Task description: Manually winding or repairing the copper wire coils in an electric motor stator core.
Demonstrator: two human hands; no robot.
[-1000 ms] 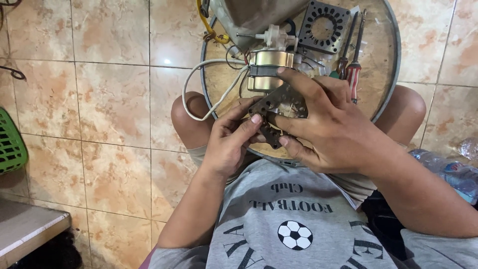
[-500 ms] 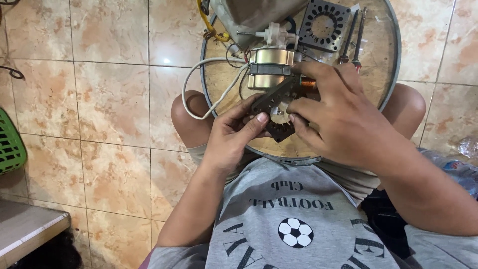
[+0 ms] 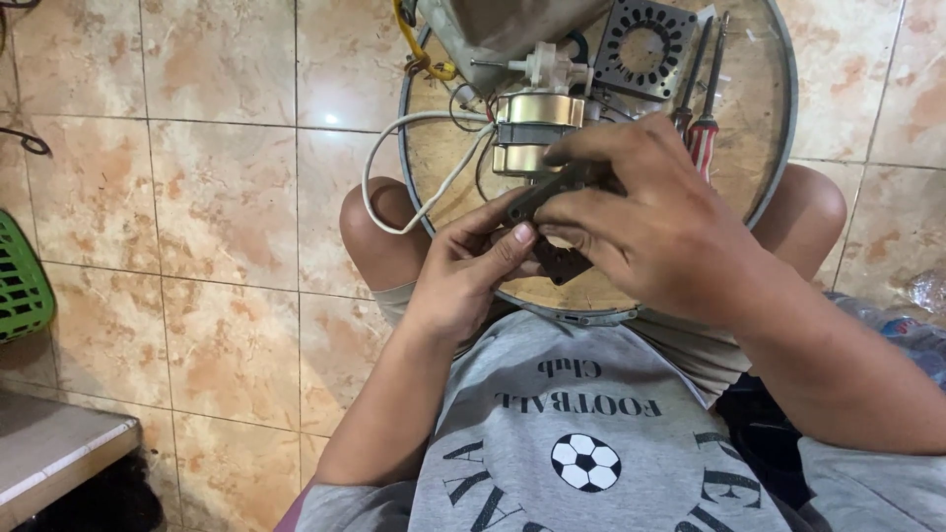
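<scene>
Since the earlier frame the right hand (image 3: 660,232) has slid up toward the motor (image 3: 537,133), both it and the left hand (image 3: 473,271) pinched closed on the dark metal part (image 3: 552,197).

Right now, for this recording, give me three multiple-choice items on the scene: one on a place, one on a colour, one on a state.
1. Where does the red-handled screwdriver lie?
A. on the round wooden tray
B. on the tiled floor
C. in the green basket

2. What colour is the looping cable at the tray's left edge?
A. black
B. white
C. blue

3. What is the right hand doing?
A. resting flat on a knee
B. hanging open
C. gripping a dark metal part with the left hand

Answers: 1 A, it rests on the wood by the square black slotted plate. 2 B, it shows pale against the tiles. 3 C, fingers of both hands close on it.
</scene>
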